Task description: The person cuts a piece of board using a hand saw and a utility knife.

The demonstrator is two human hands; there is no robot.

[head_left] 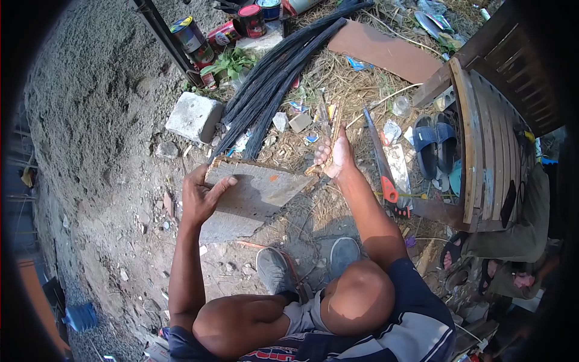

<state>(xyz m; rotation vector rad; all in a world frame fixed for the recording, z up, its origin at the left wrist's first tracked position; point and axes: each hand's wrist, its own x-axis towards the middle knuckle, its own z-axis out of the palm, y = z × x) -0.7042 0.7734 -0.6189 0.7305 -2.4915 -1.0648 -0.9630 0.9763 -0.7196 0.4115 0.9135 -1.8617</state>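
My left hand (202,196) grips the upper left corner of a grey weathered board (253,196), thumb on its face and fingers behind its edge. The board slants in front of my knees, with a rough, splintered brown upper edge. My right hand (339,155) is closed around a thin, jagged strip of splintered wood (338,117) at the board's right corner. The strip points up and away from me. A hand saw (383,163) with an orange handle lies on the ground just right of my right forearm.
Long dark strands (277,72) lie ahead, beside a pale concrete block (193,116) and paint cans (252,21). A brown panel (386,51) rests farther off. Right are blue slippers (435,145), a slatted wooden bench (491,145) and another person's leg (506,241). A sand heap (96,102) rises left.
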